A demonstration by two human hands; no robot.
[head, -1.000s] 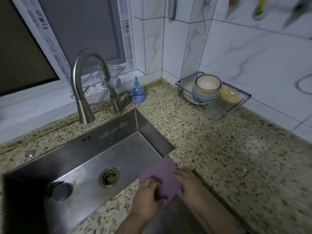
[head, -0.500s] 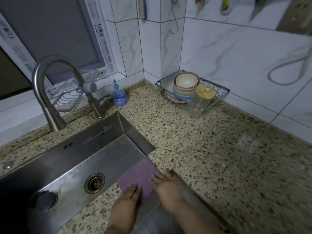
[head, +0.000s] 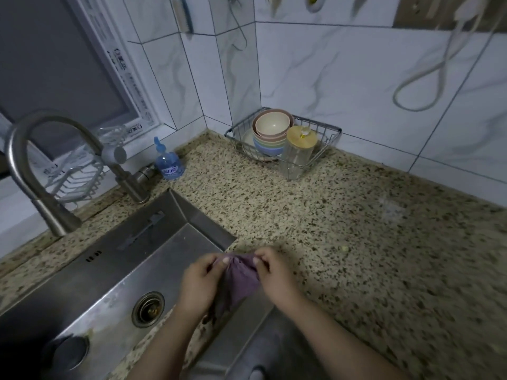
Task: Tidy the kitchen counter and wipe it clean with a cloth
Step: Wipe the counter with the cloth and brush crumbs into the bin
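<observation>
A purple cloth (head: 240, 281) hangs bunched between both hands, lifted above the sink's near right corner. My left hand (head: 199, 283) pinches its upper left edge and my right hand (head: 275, 275) pinches its upper right edge. The speckled granite counter (head: 343, 229) stretches to the right and back. A pale smear (head: 392, 211) and a small yellowish crumb (head: 345, 248) lie on it.
The steel sink (head: 109, 275) lies at left with a tall faucet (head: 35, 171) behind it. A blue soap bottle (head: 168, 164) stands by the faucet. A wire basket (head: 323, 138) in the back corner holds stacked bowls (head: 271, 133) and a lidded glass jar (head: 299, 152).
The cloth lay flat on the counter's front edge under both hands; now both hands have gathered it and lifted it off the surface. The view has shifted right.
</observation>
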